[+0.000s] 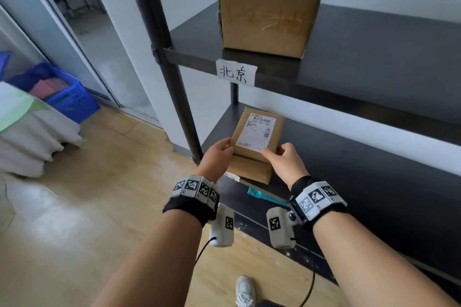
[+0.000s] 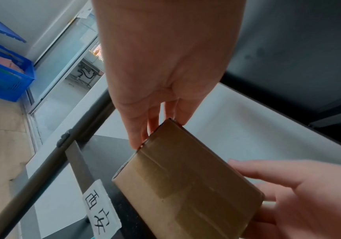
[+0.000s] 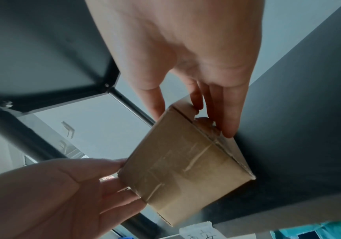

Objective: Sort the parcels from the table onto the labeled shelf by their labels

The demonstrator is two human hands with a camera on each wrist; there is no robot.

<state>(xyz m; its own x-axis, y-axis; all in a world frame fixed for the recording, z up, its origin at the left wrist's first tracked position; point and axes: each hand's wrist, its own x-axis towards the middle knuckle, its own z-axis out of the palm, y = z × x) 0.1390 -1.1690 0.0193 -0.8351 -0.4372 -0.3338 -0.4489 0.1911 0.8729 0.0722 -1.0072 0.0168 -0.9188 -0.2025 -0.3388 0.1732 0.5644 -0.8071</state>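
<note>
Both my left hand (image 1: 219, 154) and right hand (image 1: 287, 157) pinch the small box (image 1: 257, 132); beyond my grip, one bigger box (image 1: 269, 5) already sits shelved; this one isn't released yet.

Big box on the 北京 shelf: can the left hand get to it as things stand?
Probably not right away. The left hand holds the small parcel together with the right hand at the lower shelf. The way up to the big box itself looks free once it lets go.

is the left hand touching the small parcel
Touching: in the left wrist view the left hand has its fingertips on the small parcel edge.
</note>
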